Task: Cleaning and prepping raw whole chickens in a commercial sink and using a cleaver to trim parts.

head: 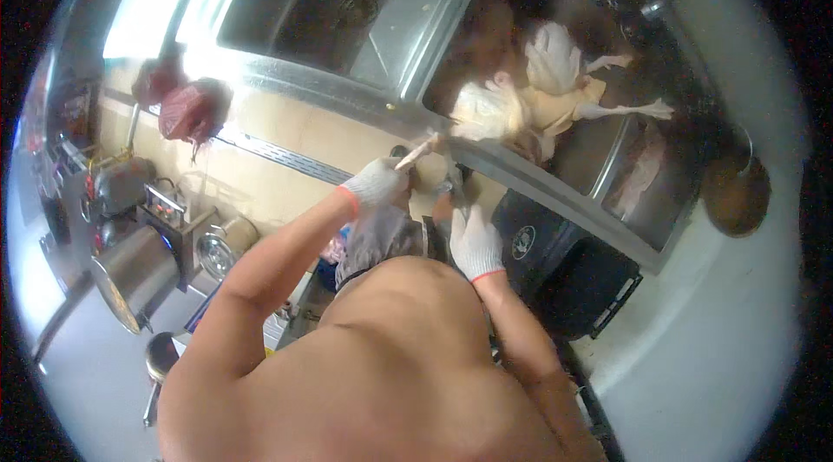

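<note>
My left hand [379,183], in a white knit glove with a red cuff, grips a pale poultry leg [417,152] over the near rim of a steel sink [520,163]. Lower and to the right, my right hand [478,242] wears a matching glove. Its fingers close on a metal tool [453,172] pointing up to the rim; motion blur hides whether it is shears or a knife. Plucked poultry carcasses lie in the sink basin: one pale bird [489,109] against the near rim, and another [554,62] farther back with its legs stretched to the right.
A second basin [312,13] adjoins on the left. A faucet [651,8] stands at the back right. Below the sink sits a black bin [579,286]. Red plastic bags [194,109] hang at left, above a floor drain grate [286,159]. A large steel pot [140,276] is farther left.
</note>
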A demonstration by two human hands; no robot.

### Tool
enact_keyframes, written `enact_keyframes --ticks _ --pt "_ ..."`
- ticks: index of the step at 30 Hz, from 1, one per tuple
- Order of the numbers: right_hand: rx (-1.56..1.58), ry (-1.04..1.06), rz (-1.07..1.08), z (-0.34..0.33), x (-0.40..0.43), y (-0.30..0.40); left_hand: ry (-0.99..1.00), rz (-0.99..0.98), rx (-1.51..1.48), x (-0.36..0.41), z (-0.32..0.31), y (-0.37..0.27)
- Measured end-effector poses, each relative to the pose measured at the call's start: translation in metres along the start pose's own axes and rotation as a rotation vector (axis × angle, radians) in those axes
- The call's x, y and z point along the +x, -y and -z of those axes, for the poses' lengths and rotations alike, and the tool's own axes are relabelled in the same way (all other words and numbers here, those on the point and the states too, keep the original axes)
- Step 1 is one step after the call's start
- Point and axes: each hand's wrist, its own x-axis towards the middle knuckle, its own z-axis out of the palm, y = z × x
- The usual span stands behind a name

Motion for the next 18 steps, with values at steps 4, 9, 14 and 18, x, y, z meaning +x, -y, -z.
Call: enact_keyframes --ticks 4,9,14,18 --pt "0.163 0.002 0.09 0.017 0.039 0.014 -0.088 0.308 0.147 -0.03 0.006 -0.085" --pt "0.134 -0.028 0.105 0.046 0.03 -0.025 0.016 0.005 0.52 -0.109 0.039 -0.234" --pt "0.343 -0.197 0.012 0.084 0.027 -0.077 -0.452 -0.174 0.29 0.0 0.028 -0.301" --pt "0.471 -0.428 0.033 0.085 0.023 -0.138 0.05 -0.455 0.415 0.112 -0.054 -0.358"
